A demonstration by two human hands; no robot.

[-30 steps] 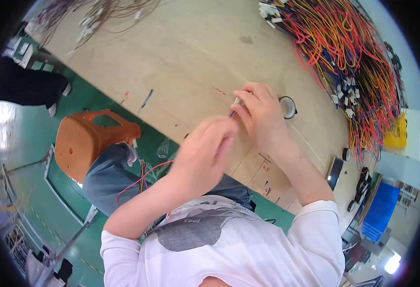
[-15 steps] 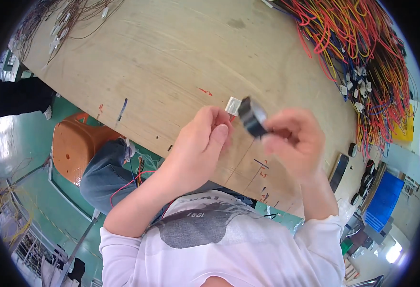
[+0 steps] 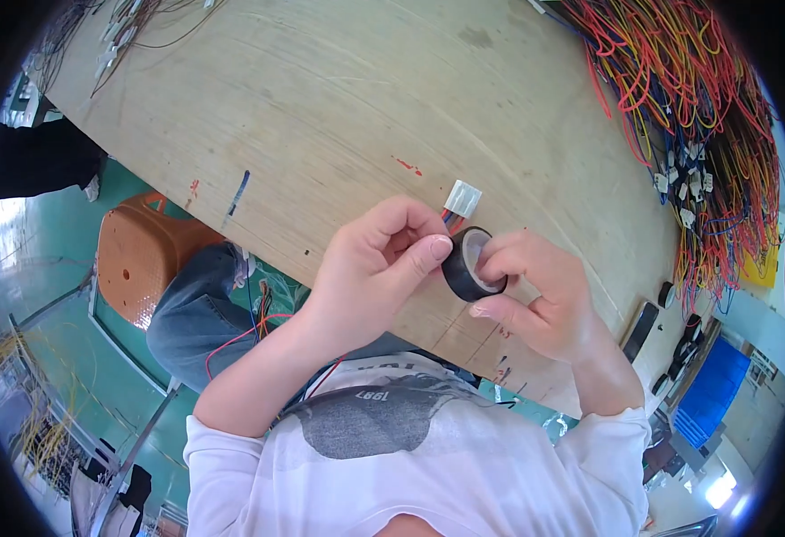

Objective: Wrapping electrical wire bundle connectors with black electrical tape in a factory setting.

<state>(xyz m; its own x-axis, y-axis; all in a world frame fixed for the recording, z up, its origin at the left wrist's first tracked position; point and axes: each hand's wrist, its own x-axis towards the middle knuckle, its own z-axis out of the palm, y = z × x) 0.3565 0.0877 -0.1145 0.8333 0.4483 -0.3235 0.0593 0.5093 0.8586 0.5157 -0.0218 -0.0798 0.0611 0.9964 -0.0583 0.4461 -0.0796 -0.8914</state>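
Observation:
A roll of black tape (image 3: 466,273) is gripped by my right hand (image 3: 540,291), with fingers in its ring and the thumb near its lower edge. My left hand (image 3: 383,259) pinches a wire bundle close to the roll; its thumb tip meets the roll's left side. Past those fingers, red and blue wires (image 3: 453,218) run up into a white connector (image 3: 463,199) just above the table. The wires' hold inside my left fingers is partly hidden. A red wire (image 3: 240,342) trails below my left forearm.
The wooden table (image 3: 321,116) carries a heap of red, yellow and blue wires (image 3: 678,98) at far right and brown wires (image 3: 128,27) at far left. Black tape rolls (image 3: 686,347) and a phone (image 3: 640,331) lie along the right edge. An orange stool (image 3: 146,259) stands left.
My right hand has turned the tape roll and brought it lower, against my left fingertips. The connector now shows more fully, with its wires visible.

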